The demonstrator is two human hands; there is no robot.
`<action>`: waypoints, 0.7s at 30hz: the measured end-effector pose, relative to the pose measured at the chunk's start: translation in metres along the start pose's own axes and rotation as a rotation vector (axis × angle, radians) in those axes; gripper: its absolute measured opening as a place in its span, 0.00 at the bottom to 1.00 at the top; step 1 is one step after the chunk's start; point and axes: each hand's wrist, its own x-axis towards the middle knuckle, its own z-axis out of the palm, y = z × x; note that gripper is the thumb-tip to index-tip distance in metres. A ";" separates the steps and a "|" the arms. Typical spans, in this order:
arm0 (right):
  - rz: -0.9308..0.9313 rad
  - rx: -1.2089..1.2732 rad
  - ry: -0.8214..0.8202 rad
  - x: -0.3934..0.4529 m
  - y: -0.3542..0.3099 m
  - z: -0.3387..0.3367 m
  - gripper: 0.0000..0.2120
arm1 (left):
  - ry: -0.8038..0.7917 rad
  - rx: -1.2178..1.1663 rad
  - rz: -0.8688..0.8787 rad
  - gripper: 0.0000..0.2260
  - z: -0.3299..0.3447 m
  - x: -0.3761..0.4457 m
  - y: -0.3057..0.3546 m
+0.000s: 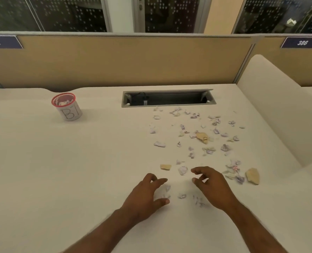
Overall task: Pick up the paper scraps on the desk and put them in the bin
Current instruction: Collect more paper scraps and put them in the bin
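Observation:
Several small white, lilac and tan paper scraps (199, 136) lie scattered over the right half of the white desk (60, 170). The bin (67, 106), a small white cup with a red rim and "BI" written on it, stands at the far left with scraps inside. My left hand (148, 196) hovers low over a few white scraps (163, 193), fingers spread and loosely curved around them. My right hand (211, 187) hovers beside it, fingers relaxed, above more scraps (199, 200). One scrap (182, 169) lies just ahead of the fingertips. Neither hand holds anything.
An open cable slot (168, 98) is cut into the desk at the back centre. A tan partition (124, 61) closes the far side, and a white side divider (268, 106) rises on the right. Larger tan scraps (252, 176) lie near the right.

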 end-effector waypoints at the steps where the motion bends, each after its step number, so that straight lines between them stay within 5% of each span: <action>1: -0.013 -0.022 -0.039 -0.002 0.004 -0.003 0.12 | -0.015 -0.001 -0.011 0.29 0.003 0.000 0.005; 5: -0.044 -0.113 -0.195 -0.007 0.018 -0.015 0.17 | -0.004 0.011 -0.056 0.28 0.011 0.002 0.022; 13: -0.117 -0.366 -0.383 -0.020 0.031 -0.008 0.30 | 0.156 -0.017 -0.150 0.06 0.015 0.003 0.024; 21: -0.262 -0.261 -0.266 -0.013 0.021 0.022 0.13 | 0.248 -0.124 -0.252 0.08 0.018 0.000 0.029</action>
